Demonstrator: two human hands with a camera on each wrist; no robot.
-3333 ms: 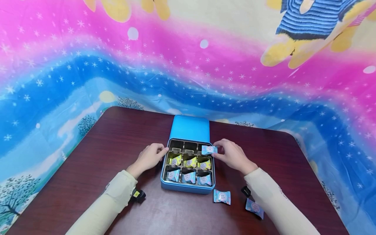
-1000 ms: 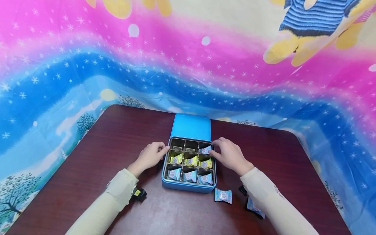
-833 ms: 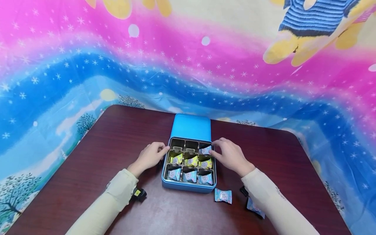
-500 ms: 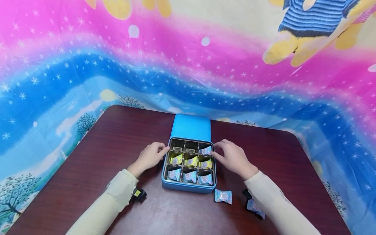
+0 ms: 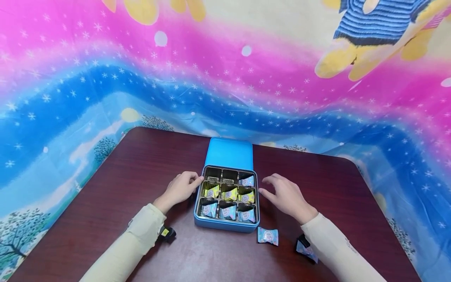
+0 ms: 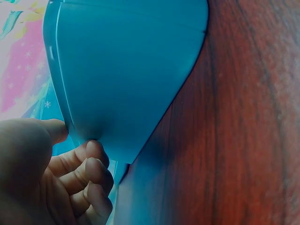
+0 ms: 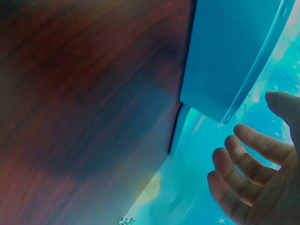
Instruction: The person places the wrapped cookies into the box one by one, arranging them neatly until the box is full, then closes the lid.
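A blue tin (image 5: pixel 225 226) with its lid (image 5: pixel 230 152) folded back sits mid-table, divided into compartments. Blue-wrapped candies (image 5: pixel 227 212) fill its front row, and yellow-wrapped candies (image 5: pixel 229 193) its middle row. One blue candy (image 5: pixel 246 180) lies in the back right compartment; the back left and middle compartments hold none. My left hand (image 5: pixel 182 187) pinches the tin's left wall near the back corner, thumb at the rim and fingertips against the side (image 6: pixel 126 79). My right hand (image 5: pixel 287 194) hovers just right of the tin, fingers loosely spread and holding nothing, apart from it in the right wrist view.
A loose blue candy (image 5: pixel 267 235) lies on the dark wooden table (image 5: pixel 211 258) off the tin's front right corner. Another wrapped candy (image 5: pixel 305 250) lies farther right, partly behind the right wrist's black camera (image 5: pixel 303 240). A patterned cloth (image 5: pixel 197 86) hangs behind the table.
My right hand has put a blue candy into the back right compartment, let go of it and drawn back to the right. My left hand stays at the tin's left side.
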